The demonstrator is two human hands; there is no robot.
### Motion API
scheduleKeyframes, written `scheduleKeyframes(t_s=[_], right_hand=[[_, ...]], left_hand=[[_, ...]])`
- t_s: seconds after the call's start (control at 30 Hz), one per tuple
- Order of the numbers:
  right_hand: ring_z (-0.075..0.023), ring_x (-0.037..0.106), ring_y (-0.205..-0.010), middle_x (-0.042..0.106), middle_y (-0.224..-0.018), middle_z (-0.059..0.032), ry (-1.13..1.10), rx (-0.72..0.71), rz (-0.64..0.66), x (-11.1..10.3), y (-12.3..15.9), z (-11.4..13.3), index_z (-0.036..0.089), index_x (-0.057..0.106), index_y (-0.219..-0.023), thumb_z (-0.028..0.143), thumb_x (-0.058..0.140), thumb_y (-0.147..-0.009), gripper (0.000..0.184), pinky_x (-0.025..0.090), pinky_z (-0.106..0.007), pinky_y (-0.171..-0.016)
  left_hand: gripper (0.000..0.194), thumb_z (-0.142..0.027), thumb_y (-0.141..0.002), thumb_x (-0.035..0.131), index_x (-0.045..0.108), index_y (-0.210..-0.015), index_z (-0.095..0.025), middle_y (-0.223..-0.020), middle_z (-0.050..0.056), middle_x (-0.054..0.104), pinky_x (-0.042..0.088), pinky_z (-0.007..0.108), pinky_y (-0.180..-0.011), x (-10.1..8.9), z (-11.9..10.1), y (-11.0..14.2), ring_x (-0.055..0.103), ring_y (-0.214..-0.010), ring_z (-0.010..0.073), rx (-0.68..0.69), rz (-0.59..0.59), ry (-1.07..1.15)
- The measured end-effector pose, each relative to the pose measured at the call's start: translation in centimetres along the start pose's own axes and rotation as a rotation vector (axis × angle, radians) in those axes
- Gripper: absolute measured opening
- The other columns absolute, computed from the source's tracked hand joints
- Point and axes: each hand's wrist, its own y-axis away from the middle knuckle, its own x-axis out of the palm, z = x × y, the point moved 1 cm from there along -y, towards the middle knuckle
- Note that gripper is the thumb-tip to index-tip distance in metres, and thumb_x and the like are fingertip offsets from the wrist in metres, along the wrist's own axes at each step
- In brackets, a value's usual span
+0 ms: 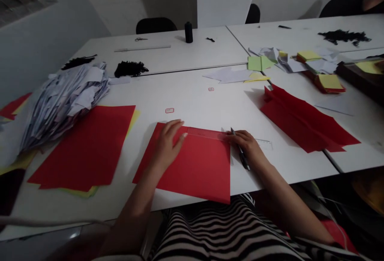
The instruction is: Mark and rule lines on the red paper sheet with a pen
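Observation:
A red paper sheet (pixel 195 169) lies on the white table (pixel 192 97) right in front of me. A clear ruler (pixel 210 133) rests across the sheet's far edge and sticks out past its right side. My left hand (pixel 168 143) lies flat on the sheet with fingers stretched out, fingertips pressing the ruler's left end. My right hand (pixel 247 143) is closed round a dark pen (pixel 241 155), its tip at the ruler near the sheet's top right corner.
A stack of red and yellow sheets (pixel 87 149) lies at the left, beside a heap of white paper scraps (pixel 63 101). Folded red paper (pixel 303 121) is at the right. Coloured note pads (pixel 328 81), black scraps (pixel 130 68), a black spool (pixel 188 32) and chairs stand farther back.

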Motion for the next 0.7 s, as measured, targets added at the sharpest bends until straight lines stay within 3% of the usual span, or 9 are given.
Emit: scheduleKeyframes(t_s=[0.1,0.17,0.3,0.4,0.53,0.7], right_hand=[[-0.0276,0.056,-0.109,0.062,-0.125,-0.0090,0.040,0.007,0.008,0.0,0.2,-0.1,0.025,0.058,-0.128,0.015,0.044,-0.095,0.037,0.049,-0.046,-0.089],[-0.0279,0.057,-0.107,0.062,-0.125,-0.0084,0.067,0.010,0.009,0.2,0.4,-0.4,0.027,0.058,-0.127,0.016,0.046,-0.095,0.036,0.049,-0.047,-0.087],[-0.0276,0.058,-0.102,0.065,-0.121,-0.0096,0.106,0.021,0.000,0.5,0.6,-0.6,0.026,0.060,-0.126,0.017,0.047,-0.094,0.035,0.050,-0.044,-0.083],[-0.0267,0.059,-0.098,0.068,-0.110,-0.0098,0.138,0.033,-0.012,0.5,0.6,-0.4,0.024,0.059,-0.127,0.016,0.044,-0.095,0.036,0.049,-0.041,-0.081],[-0.0259,0.060,-0.090,0.069,-0.096,-0.0094,0.175,0.039,-0.039,0.0,0.4,0.1,0.021,0.061,-0.123,0.012,0.041,-0.093,0.037,0.049,-0.038,-0.077],[-0.0228,0.061,-0.079,0.066,-0.081,-0.0072,0.184,0.122,-0.084,-0.7,0.2,0.1,0.015,0.063,-0.115,0.005,0.040,-0.084,0.040,0.047,-0.032,-0.069]], left_hand=[[0.034,-0.037,-0.096,0.044,0.052,-0.126,-0.022,-0.129,0.006,0.054,0.040,0.040,-0.107,-2.4,1.0,1.5,0.050,-0.122,0.0194,-0.084,-0.017,-0.073],[0.034,-0.039,-0.096,0.042,0.054,-0.124,-0.023,-0.128,0.005,0.055,0.042,0.040,-0.106,-2.7,1.4,3.1,0.051,-0.121,0.0200,-0.135,0.037,-0.075],[0.032,-0.036,-0.097,0.041,0.057,-0.120,-0.021,-0.124,0.008,0.054,0.043,0.040,-0.103,-0.7,0.3,6.3,0.052,-0.118,0.0215,-0.186,0.075,-0.093],[0.043,-0.039,-0.094,0.047,0.050,-0.133,-0.020,-0.125,0.012,0.051,0.043,0.047,-0.099,1.7,-1.5,7.2,0.049,-0.115,0.0270,-0.229,0.093,-0.231],[0.052,-0.045,-0.091,0.052,0.046,-0.139,-0.027,-0.128,0.013,0.050,0.043,0.055,-0.087,3.3,-2.6,6.6,0.048,-0.107,0.0331,-0.291,0.155,-0.472],[0.048,-0.043,-0.090,0.055,0.052,-0.135,-0.028,-0.129,0.013,0.050,0.041,0.054,-0.087,3.1,-2.1,5.4,0.047,-0.110,0.0338,-0.261,0.182,-0.549]])
